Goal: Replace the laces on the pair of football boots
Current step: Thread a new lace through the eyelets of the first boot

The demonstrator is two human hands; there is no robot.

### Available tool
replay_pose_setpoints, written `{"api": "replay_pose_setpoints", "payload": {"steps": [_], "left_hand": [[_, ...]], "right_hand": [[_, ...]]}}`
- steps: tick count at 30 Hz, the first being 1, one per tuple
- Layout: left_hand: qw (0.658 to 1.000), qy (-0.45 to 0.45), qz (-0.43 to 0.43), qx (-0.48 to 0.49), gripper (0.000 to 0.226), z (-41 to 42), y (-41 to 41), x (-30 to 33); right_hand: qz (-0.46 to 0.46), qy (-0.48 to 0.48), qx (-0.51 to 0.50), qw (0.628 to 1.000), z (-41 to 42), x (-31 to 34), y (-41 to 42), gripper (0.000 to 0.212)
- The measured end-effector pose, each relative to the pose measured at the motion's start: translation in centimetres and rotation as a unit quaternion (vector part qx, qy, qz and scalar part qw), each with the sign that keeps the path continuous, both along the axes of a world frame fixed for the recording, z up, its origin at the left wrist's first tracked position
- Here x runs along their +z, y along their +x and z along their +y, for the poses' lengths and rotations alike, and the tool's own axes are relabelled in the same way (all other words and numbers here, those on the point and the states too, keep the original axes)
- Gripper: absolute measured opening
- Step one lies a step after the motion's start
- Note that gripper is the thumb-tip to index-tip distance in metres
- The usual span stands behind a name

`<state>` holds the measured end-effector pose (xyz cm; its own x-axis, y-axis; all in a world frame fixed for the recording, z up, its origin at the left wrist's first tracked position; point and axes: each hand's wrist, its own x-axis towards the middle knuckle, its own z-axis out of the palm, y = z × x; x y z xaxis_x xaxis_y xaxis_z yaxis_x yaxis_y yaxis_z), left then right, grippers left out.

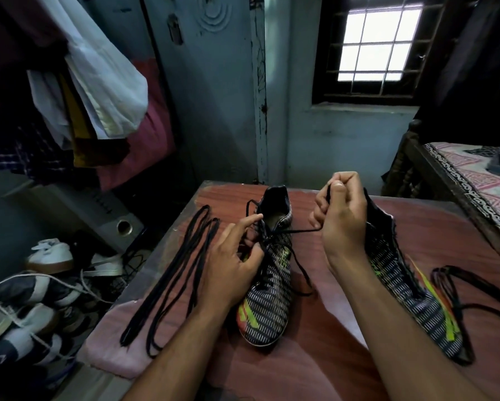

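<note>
The table (315, 357) carries both boots so each stays within reach; the middle boot (267, 290) stands upright for lacing; the left hand (234, 264) pinches its eyelet edge, steadying it; the right hand (339, 215), clamped on the lace (297, 230), draws it taut; spare laces (173, 273) wait alongside.

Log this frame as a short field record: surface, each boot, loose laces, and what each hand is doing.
surface: reddish wooden table
centre boot: patterned boot, upright, toe toward the camera, black lace partly threaded
right boot: second boot, beside the right forearm, lacing state unclear
loose laces: black bundle left of the centre boot; another black lace by the right boot
left hand: left hand pinches the lace at the centre boot's eyelets
right hand: right hand raised, grips the lace end, pulled out sideways from the centre boot
</note>
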<state>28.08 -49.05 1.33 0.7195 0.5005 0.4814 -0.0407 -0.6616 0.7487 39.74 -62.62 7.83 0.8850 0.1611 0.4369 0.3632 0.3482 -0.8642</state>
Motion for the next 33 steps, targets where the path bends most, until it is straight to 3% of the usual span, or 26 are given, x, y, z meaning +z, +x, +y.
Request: {"api": "replay_pose_setpoints", "payload": {"steps": [3, 5, 11, 12, 14, 17, 20, 23, 26, 30, 33], "left_hand": [[1.000, 0.011, 0.003, 0.004, 0.053, -0.1, 0.0, 0.1], [1.000, 0.021, 0.005, 0.003, 0.052, 0.0, -0.1, 0.1], [1.000, 0.022, 0.004, 0.003, 0.050, -0.1, -0.2, 0.1], [1.000, 0.024, 0.005, 0.003, 0.050, -0.1, -0.1, 0.1], [1.000, 0.027, 0.005, 0.003, 0.049, -0.1, -0.1, 0.1], [1.000, 0.023, 0.003, 0.003, 0.049, 0.0, -0.1, 0.0], [1.000, 0.026, 0.004, 0.003, 0.049, 0.1, 0.0, 0.1], [1.000, 0.024, 0.000, 0.002, 0.050, 0.1, 0.1, 0.0], [1.000, 0.021, 0.000, -0.001, 0.050, 0.0, 0.0, 0.1], [1.000, 0.019, -0.003, -0.002, 0.050, -0.1, 0.0, 0.3], [1.000, 0.025, -0.002, -0.002, 0.051, 0.0, -0.1, 0.2]], "right_hand": [[-0.231, -0.167, -0.070, 0.956, -0.7, -0.2, 0.0, 0.011], [-0.308, -0.241, -0.076, 0.917, -0.8, -0.2, -0.1, 0.010], [-0.278, -0.531, 0.068, 0.798, -1.0, -0.2, 0.8, 0.027], [-0.267, -0.531, 0.097, 0.799, -1.2, -0.1, 0.9, 0.025], [-0.245, -0.470, 0.132, 0.838, -1.7, 0.3, 1.1, 0.018], [-0.207, -0.316, 0.125, 0.917, -2.2, 0.9, 1.1, 0.013], [-0.154, -0.154, 0.131, 0.967, -2.0, 1.0, 0.9, 0.013], [-0.024, -0.021, 0.190, 0.981, -1.2, 0.8, 0.5, 0.021], [0.053, 0.072, 0.161, 0.983, -0.8, 1.1, 0.1, 0.029], [0.033, 0.084, 0.036, 0.995, -1.2, 1.0, 1.1, 0.028], [-0.120, -0.067, -0.085, 0.987, -1.2, 0.1, 1.2, 0.025]]}}
